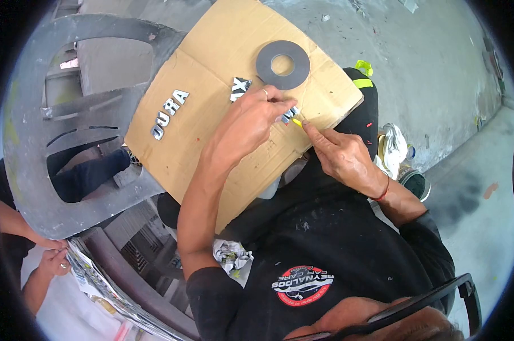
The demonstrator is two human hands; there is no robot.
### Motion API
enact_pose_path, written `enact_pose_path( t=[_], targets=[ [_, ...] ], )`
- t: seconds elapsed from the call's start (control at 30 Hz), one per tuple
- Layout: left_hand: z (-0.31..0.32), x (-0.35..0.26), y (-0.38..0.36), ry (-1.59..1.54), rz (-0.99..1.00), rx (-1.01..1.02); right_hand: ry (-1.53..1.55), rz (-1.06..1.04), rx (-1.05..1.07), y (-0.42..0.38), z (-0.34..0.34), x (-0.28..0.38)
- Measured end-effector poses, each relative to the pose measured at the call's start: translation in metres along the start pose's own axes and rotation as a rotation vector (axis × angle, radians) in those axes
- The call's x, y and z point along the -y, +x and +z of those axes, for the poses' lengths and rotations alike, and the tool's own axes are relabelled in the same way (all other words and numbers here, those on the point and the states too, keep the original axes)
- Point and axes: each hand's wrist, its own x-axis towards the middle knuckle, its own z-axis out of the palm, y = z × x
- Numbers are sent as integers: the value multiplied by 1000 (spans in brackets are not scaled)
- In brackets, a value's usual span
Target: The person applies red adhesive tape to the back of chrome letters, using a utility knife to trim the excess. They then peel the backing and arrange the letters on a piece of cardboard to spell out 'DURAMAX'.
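My left hand (252, 113), a ring on one finger, is closed with its fingertips on a chrome letter emblem (289, 116) that looks like an M. From the right, my right hand (345, 156) pinches a slim yellow tool (297, 122), its tip against that letter; most of the tool is hidden in the fingers. Both hands are over a brown cardboard sheet (211, 62) on my lap. A roll of dark grey tape (266, 63) lies flat beyond my left hand. Chrome letters reading "AX" (240, 86) are partly covered by that hand, and letters reading "DURA" (169, 113) lie farther left.
A grey plastic chair (30, 136) stands at the left. Another person's hands (53, 260) are near a newspaper-covered edge (92, 278) at lower left. Crumpled paper (232, 256) rests by my left arm. A can (414, 183) and crumpled foil-like wrapping (392, 149) sit on the floor at right.
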Motion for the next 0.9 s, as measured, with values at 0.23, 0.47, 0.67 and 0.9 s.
enact_pose_path(
  t=[0.23, 0.47, 0.67, 0.9],
  targets=[
    [6, 5, -3, -14, 35, -37, -21, 104, 71, 5, 4, 20],
    [10, 15, -2, -68, 54, -25, -66, 131, 113, 5, 9, 24],
    [9, 11, 1, 83, 78, -34, -100, 139, 105, -1, 15, 28],
    [8, 6, 0, 106, 92, -25, -127, 107, 161, -15, 0, 29]
  ],
)
